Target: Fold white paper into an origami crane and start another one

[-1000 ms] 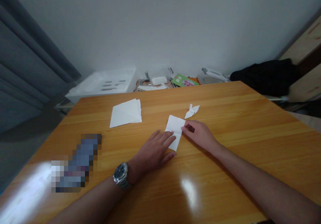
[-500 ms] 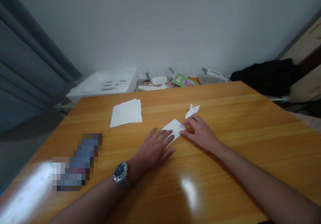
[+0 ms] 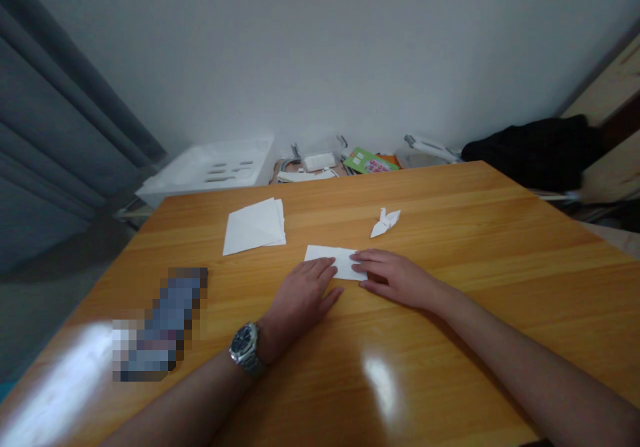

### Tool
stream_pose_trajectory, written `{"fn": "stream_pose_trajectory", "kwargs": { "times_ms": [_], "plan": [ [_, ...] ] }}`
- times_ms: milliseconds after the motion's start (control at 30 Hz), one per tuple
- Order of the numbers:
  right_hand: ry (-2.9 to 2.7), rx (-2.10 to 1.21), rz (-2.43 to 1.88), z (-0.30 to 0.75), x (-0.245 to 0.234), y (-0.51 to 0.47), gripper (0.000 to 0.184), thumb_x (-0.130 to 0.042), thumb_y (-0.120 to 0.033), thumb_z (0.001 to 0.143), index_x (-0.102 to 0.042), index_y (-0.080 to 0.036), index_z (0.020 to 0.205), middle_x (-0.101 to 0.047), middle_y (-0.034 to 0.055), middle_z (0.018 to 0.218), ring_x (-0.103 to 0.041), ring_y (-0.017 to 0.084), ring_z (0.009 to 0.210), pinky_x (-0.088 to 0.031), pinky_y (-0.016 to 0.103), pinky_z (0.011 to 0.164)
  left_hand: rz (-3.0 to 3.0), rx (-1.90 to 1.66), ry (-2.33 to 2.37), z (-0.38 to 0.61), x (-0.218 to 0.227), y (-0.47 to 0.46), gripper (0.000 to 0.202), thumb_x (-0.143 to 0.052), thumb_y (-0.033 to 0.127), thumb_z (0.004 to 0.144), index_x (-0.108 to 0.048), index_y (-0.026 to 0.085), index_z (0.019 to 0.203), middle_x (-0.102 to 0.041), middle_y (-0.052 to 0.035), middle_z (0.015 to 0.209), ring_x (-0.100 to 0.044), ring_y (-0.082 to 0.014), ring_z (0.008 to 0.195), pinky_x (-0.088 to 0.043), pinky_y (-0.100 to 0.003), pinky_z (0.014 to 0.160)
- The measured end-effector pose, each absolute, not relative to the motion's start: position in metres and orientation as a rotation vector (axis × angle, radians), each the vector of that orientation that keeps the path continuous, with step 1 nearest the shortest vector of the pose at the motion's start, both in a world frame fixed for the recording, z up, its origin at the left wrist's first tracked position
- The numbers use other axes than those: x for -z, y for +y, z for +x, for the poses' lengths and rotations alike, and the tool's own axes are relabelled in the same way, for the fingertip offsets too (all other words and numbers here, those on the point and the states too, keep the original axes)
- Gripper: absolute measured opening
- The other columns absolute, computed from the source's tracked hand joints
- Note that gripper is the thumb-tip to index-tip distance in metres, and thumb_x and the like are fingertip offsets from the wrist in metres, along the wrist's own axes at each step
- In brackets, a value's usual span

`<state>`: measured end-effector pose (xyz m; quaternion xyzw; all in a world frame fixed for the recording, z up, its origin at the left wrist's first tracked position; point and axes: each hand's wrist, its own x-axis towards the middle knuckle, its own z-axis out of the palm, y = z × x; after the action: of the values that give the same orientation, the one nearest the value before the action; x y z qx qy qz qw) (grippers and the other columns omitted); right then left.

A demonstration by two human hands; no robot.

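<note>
Folded paper under fingers of L hand, R hand (pressed flat).

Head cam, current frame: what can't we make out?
All in the head view.
1. Hidden: part of the folded paper, under the left hand and right hand.
2. Blurred: the pixelated patch on the table, contents unreadable.
3. Too small: the small paper figure, shape unclear.
</note>
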<state>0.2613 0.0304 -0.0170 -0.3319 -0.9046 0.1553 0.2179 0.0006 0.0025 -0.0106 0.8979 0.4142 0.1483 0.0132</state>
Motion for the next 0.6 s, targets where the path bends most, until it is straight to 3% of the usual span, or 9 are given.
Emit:
{"fn": "stream_pose_trajectory", "kwargs": {
  "times_ms": [133, 300, 500, 600],
  "plan": [
    [-2.517, -0.432, -0.894, 0.260, 0.016, 0.029, 0.029, -0.064, -0.027, 0.094, -0.071, -0.021, 0.121, -0.065, 0.0133, 0.134, -0.064, 0.027, 0.121, -0.052, 0.044, 0.103, 2.772, -0.467, 1.301, 0.001, 0.008, 0.002, 0.037, -0.054, 0.039, 0.099, -0.059, 0.017, 0.128, -0.065, -0.0103, 0.130, -0.062, -0.0276, 0.115, -0.051, -0.045, 0.100],
    [-2.536, -0.424, -0.862, 0.258, 0.014, 0.026, 0.028, -0.062, -0.032, 0.095, -0.071, -0.019, 0.119, -0.067, 0.0133, 0.131, -0.065, 0.027, 0.119, -0.052, 0.044, 0.102, 2.739, -0.449, 1.318, 0.002, 0.001, 0.002, 0.030, -0.054, 0.039, 0.099, -0.062, 0.019, 0.119, -0.069, -0.0073, 0.117, -0.063, -0.0257, 0.105, -0.054, -0.042, 0.094],
    [-2.557, -0.506, -0.867, 0.260, 0.013, 0.026, 0.038, -0.067, -0.035, 0.092, -0.064, -0.022, 0.128, -0.065, 0.0111, 0.134, -0.062, 0.027, 0.123, -0.049, 0.044, 0.106, 2.722, -0.468, 1.334, 0.002, 0.001, 0.004, 0.023, -0.054, 0.035, 0.100, -0.066, 0.018, 0.111, -0.071, -0.0068, 0.111, -0.065, -0.0238, 0.101, -0.054, -0.039, 0.092],
    [-2.522, -0.546, -0.910, 0.262, 0.013, 0.026, 0.030, -0.063, -0.031, 0.094, -0.064, -0.023, 0.123, -0.066, 0.0094, 0.132, -0.062, 0.025, 0.121, -0.050, 0.041, 0.105, 2.723, -0.509, 1.325, 0.002, 0.002, 0.004, 0.022, -0.054, 0.033, 0.100, -0.068, 0.019, 0.108, -0.072, -0.0066, 0.111, -0.067, -0.0229, 0.100, -0.055, -0.037, 0.090]
  ]
}}
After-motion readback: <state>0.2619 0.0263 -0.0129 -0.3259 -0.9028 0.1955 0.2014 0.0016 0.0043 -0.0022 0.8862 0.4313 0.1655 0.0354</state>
